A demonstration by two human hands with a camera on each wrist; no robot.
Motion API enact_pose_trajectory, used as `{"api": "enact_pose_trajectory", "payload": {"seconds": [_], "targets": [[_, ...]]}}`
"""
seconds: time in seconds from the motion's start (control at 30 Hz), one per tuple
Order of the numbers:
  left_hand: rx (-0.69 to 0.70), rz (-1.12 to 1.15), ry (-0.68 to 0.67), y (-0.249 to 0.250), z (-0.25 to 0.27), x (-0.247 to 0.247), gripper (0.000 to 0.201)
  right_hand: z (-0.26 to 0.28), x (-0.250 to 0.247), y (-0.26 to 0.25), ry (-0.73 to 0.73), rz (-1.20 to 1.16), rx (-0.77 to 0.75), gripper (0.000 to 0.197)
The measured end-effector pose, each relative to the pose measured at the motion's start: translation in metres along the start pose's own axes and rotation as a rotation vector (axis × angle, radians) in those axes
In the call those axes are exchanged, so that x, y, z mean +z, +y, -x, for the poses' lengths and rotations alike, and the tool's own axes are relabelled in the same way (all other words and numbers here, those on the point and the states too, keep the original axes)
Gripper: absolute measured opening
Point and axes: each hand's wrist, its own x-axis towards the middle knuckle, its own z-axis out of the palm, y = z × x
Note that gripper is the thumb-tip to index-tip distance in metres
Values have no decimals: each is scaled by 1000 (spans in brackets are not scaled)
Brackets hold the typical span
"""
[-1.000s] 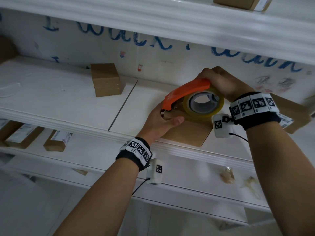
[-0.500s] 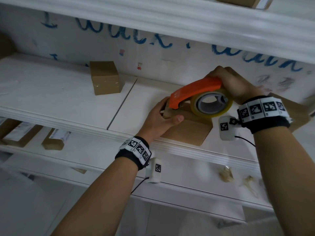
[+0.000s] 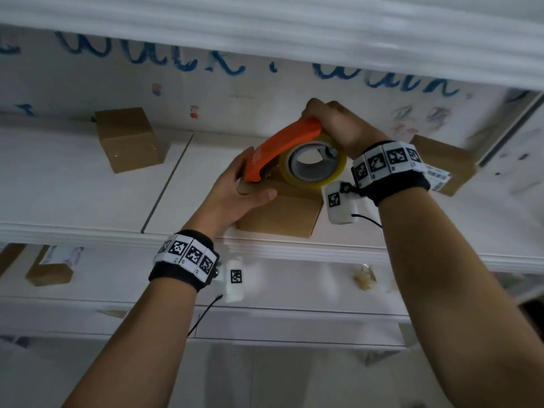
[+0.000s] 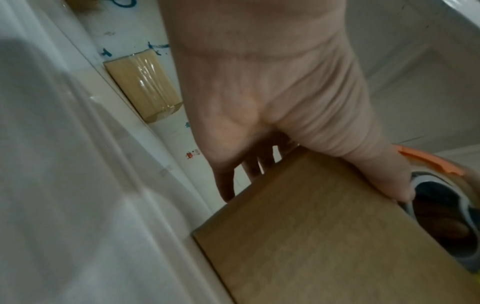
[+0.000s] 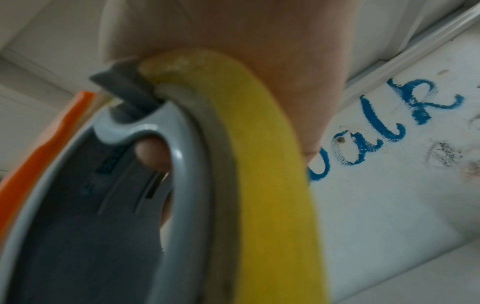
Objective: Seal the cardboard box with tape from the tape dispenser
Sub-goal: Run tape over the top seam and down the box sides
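Note:
A brown cardboard box [image 3: 282, 214] [image 4: 324, 236] stands near the front edge of the white shelf [image 3: 88, 184]. My left hand [image 3: 235, 195] [image 4: 272, 115] clasps its left end, thumb on the near side and fingers over the far side. My right hand [image 3: 335, 125] [image 5: 233, 30] grips the orange tape dispenser [image 3: 282, 145] [image 5: 33, 144] by its rear, over the yellowish tape roll [image 3: 313, 161] [image 5: 259, 164]. The dispenser's front end rests on the box top by my left hand. The tape strip itself is not visible.
Another taped cardboard box [image 3: 128, 138] [image 4: 144, 86] sits at the back left of the shelf, and a labelled one [image 3: 441, 167] at the right. An upper shelf [image 3: 294, 30] hangs overhead. Smaller boxes [image 3: 50, 265] lie on the lower shelf. The back wall carries blue writing [image 5: 389, 123].
The dispenser's rear and my right hand have risen and tilted, with its front end staying on the box. My left hand keeps holding the box.

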Motion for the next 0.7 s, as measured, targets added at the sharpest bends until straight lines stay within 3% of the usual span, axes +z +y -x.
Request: {"api": "enact_pose_trajectory", "payload": {"seconds": [0.13,0.37,0.57,0.7], "targets": [[11,9,-23,3,0,-3,84,0,-1,0,-11,24,0,37],[75,-82,-8,17,-11,4,100,-3,-2,-1,-41,52,-32,34],[92,-81,58,7,-13,6,91,-2,-2,15,-75,-309,25,38],[87,-65,60,7,-11,9,88,2,2,29,-77,-456,-22,39]]}}
